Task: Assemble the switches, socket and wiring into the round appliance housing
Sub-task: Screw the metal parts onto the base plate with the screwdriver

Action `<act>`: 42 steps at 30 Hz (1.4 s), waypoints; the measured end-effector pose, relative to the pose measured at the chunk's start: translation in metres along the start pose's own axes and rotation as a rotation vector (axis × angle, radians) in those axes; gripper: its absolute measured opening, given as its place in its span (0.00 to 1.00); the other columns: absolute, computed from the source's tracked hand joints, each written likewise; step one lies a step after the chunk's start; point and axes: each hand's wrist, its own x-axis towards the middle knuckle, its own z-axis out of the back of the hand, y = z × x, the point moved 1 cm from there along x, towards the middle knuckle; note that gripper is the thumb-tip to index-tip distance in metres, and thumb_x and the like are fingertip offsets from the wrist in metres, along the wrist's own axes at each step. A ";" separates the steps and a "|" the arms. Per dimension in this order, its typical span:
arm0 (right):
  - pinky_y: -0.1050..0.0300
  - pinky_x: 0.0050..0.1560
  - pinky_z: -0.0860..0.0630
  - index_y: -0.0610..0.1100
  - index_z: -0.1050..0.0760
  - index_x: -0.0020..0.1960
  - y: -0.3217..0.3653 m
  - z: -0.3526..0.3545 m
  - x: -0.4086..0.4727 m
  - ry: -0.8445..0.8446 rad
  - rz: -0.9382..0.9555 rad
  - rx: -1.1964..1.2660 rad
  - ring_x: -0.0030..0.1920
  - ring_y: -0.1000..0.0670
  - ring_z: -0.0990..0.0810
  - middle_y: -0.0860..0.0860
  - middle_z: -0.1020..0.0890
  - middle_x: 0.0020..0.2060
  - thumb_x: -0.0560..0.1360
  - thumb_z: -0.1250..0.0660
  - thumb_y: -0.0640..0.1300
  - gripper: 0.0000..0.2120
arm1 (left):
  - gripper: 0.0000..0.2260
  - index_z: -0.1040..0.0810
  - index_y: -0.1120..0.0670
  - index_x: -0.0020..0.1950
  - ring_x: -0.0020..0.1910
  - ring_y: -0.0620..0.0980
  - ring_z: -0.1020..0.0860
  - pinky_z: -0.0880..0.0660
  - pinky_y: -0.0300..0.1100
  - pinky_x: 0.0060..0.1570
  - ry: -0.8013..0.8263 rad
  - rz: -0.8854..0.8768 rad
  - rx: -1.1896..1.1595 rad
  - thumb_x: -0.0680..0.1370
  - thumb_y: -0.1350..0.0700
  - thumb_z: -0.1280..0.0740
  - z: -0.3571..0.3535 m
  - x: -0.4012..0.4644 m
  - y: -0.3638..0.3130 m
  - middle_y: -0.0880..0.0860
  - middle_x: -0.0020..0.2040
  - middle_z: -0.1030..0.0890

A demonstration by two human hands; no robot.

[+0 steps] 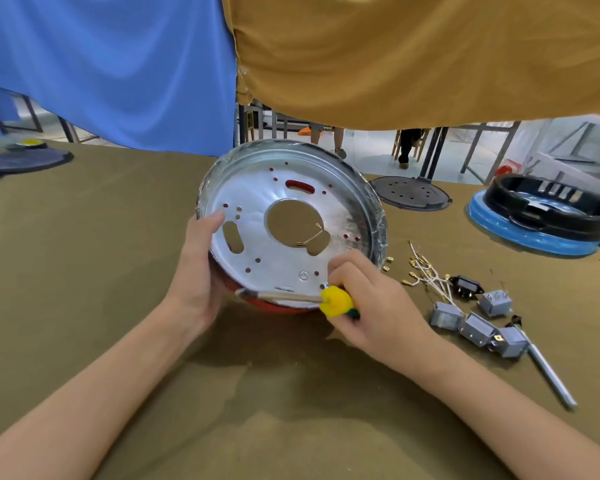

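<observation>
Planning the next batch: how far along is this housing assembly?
Early. Nothing looks mounted in the housing. In hand: left hand tilts it by the rim, right hand holds a yellow-handled screwdriver against the lower edge. Left: grey switches, black socket and white wires lie loose on the table.

Open worktop (84, 271) lies left of the tilted housing (291, 216) and near the person; to its right, wires (426, 271), socket (466, 286), switches (475, 327) and a metal rod (548, 372) crowd the cloth. Behind, a black disc (409, 192) and a black ring (548, 209) block the far right.
</observation>
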 end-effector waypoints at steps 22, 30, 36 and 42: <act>0.63 0.42 0.23 0.50 0.17 0.42 0.005 0.004 0.004 0.108 -0.557 0.336 0.40 0.57 0.19 0.61 0.17 0.36 0.74 0.29 0.40 0.06 | 0.22 0.29 0.57 0.61 0.42 0.43 0.22 0.24 0.38 0.41 0.133 -0.279 -0.008 0.71 0.47 0.34 -0.002 0.004 0.006 0.45 0.42 0.21; 0.52 0.35 0.27 0.43 0.19 0.41 0.000 0.003 0.011 0.201 -0.448 0.177 0.31 0.50 0.26 0.47 0.21 0.30 0.75 0.28 0.46 0.07 | 0.27 0.30 0.62 0.65 0.46 0.46 0.21 0.23 0.40 0.44 0.118 -0.316 0.000 0.71 0.48 0.34 -0.001 0.007 0.008 0.48 0.48 0.20; 0.44 0.41 0.22 0.43 0.18 0.45 -0.006 0.004 0.012 0.239 -0.439 0.214 0.38 0.44 0.19 0.45 0.17 0.36 0.76 0.29 0.48 0.08 | 0.22 0.30 0.57 0.62 0.42 0.43 0.21 0.23 0.36 0.40 0.098 -0.350 0.027 0.71 0.49 0.34 0.000 0.009 0.008 0.46 0.45 0.20; 0.43 0.43 0.20 0.45 0.17 0.45 -0.008 0.006 0.012 0.253 -0.460 0.269 0.39 0.43 0.18 0.44 0.16 0.37 0.75 0.29 0.46 0.05 | 0.20 0.29 0.56 0.62 0.43 0.43 0.21 0.24 0.36 0.40 0.117 -0.379 0.036 0.72 0.50 0.35 0.001 0.009 0.006 0.46 0.47 0.20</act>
